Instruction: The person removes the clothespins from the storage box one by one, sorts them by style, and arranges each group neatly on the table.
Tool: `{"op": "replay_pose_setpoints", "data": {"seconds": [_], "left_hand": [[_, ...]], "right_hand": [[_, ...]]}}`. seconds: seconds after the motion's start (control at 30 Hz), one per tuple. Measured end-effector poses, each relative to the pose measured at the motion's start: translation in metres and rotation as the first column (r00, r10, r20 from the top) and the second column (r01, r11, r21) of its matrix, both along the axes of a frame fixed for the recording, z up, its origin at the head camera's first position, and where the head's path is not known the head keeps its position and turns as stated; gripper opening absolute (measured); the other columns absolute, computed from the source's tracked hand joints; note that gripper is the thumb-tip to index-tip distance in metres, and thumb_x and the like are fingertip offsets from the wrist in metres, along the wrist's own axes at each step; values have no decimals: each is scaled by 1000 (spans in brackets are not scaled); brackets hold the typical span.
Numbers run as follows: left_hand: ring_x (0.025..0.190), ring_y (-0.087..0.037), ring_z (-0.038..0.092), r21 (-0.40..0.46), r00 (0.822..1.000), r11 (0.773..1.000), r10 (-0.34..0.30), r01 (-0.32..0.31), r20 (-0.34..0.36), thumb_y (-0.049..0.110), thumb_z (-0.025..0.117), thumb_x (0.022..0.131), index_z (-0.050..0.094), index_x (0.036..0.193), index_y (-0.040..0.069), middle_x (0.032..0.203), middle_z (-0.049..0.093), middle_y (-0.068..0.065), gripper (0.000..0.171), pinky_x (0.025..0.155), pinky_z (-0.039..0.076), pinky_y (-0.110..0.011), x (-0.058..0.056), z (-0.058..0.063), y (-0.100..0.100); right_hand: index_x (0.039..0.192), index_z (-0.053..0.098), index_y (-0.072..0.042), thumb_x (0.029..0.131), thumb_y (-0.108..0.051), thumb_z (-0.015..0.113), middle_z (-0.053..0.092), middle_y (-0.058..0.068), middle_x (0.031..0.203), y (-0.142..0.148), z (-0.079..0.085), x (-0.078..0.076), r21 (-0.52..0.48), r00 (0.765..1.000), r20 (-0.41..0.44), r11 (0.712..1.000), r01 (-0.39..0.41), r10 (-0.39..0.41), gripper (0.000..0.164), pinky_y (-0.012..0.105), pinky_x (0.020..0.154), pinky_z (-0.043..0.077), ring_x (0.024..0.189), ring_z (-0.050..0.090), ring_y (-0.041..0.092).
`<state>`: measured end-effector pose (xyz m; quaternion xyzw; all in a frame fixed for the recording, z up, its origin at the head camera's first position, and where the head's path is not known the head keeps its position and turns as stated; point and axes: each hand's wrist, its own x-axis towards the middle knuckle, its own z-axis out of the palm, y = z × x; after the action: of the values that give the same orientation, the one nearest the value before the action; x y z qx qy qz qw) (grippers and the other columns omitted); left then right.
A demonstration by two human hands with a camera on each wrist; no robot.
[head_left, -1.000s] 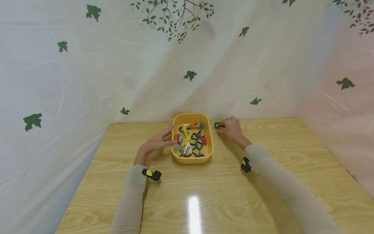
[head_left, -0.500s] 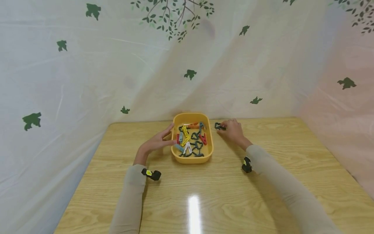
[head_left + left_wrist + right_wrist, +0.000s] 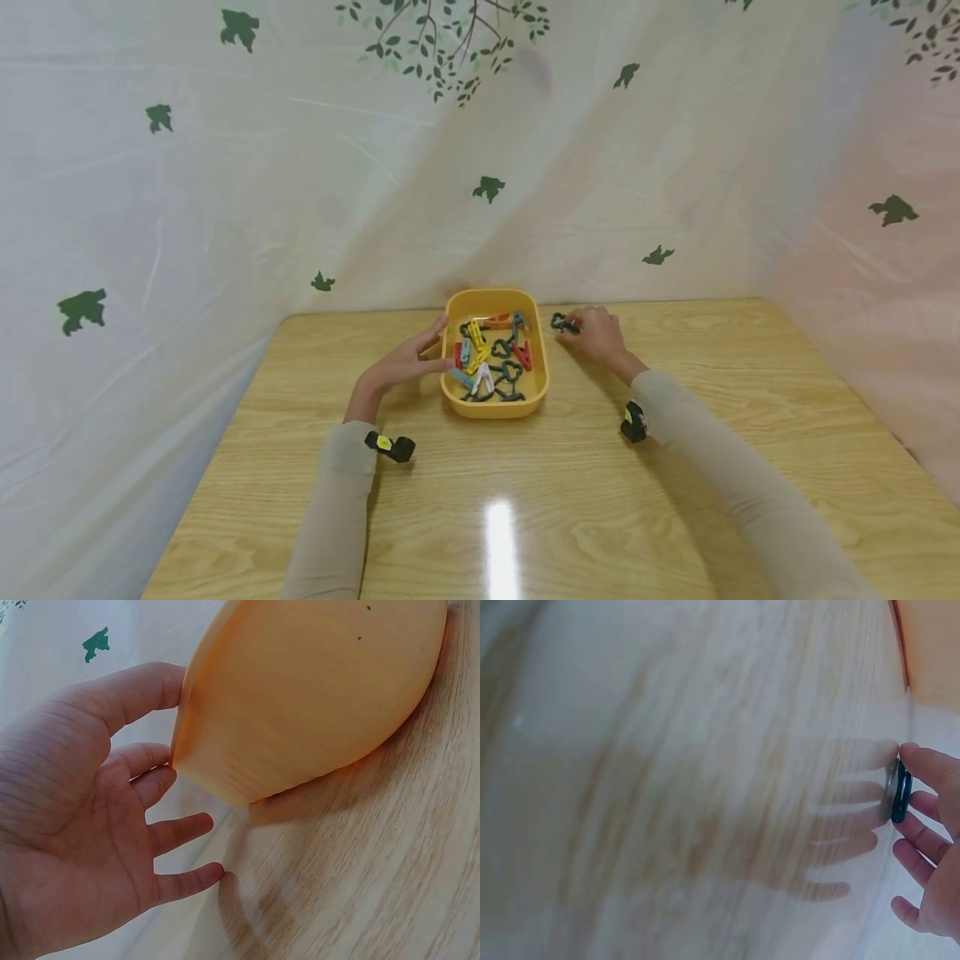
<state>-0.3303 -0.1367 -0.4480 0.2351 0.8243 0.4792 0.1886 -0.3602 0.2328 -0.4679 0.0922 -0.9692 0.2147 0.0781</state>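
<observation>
My left hand [image 3: 401, 365] rests against the left side of a yellow plastic tray [image 3: 542, 387], thumb and index fingertips at its rim. In the left wrist view its other fingers spread loosely beside the tray wall. Clothes pegs lie inside the tray: a white peg [image 3: 483, 379], a red peg [image 3: 522, 356], a yellow peg [image 3: 477, 335] and several others, along with dark green clips [image 3: 510, 372] of looped outline. To the right of the tray, my right hand [image 3: 598, 335] pinches a similar dark green clip [image 3: 902, 793] between thumb and fingers, close over the table.
The wooden table [image 3: 600, 500] reaches back to a pale cloth backdrop [image 3: 390, 208] printed with green birds and branches. The tray stands near the table's back edge. A black wrist camera [image 3: 393, 448] is strapped on the left sleeve, another camera [image 3: 633, 422] on the right.
The right hand has shifted very slightly right with the dark green clip. Tray and left hand hold their place.
</observation>
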Motion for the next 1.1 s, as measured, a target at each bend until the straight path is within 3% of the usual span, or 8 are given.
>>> {"op": "replay_pose_setpoints", "data": {"seconds": [0.23, 0.63, 0.83, 1.1], "left_hand": [[145, -29, 13, 11, 1000, 1000, 4, -4, 11, 35, 64, 88, 6, 151, 34, 158, 0, 12, 85, 115, 14, -55, -1, -3, 3], [145, -27, 11, 13, 1000, 1000, 5, -5, 14, 38, 65, 86, 7, 151, 33, 157, 2, 13, 87, 115, 14, -54, 0, -1, 3], [145, -26, 11, 19, 1000, 1000, 12, -12, 20, 36, 66, 87, 8, 151, 32, 158, 4, 13, 86, 115, 16, -53, 0, -1, 3], [145, -25, 9, 4, 1000, 1000, 1, -1, 6, 36, 64, 88, 6, 151, 30, 158, 0, 12, 87, 115, 16, -52, -1, 0, 2]], "right_hand": [[108, 68, -6, 81, -36, 72, 66, 13, 99, -1, 0, -1, 9, 1000, 29, 1000, 8, -8, 40, 49, 86, 36, 97, 52, 30], [109, 68, -7, 80, -37, 73, 66, 13, 102, -1, 9, 1, 39, 1000, 13, 999, -10, 9, 42, 49, 85, 37, 97, 54, 30], [109, 68, -5, 81, -30, 74, 66, 17, 101, -7, 29, 5, 11, 990, -103, 995, -100, 101, 38, 48, 79, 44, 92, 56, 32], [110, 67, -7, 84, -21, 71, 63, 14, 99, -28, 63, 13, -34, 944, -222, 966, -258, 244, 30, 46, 78, 45, 93, 55, 31]]}}
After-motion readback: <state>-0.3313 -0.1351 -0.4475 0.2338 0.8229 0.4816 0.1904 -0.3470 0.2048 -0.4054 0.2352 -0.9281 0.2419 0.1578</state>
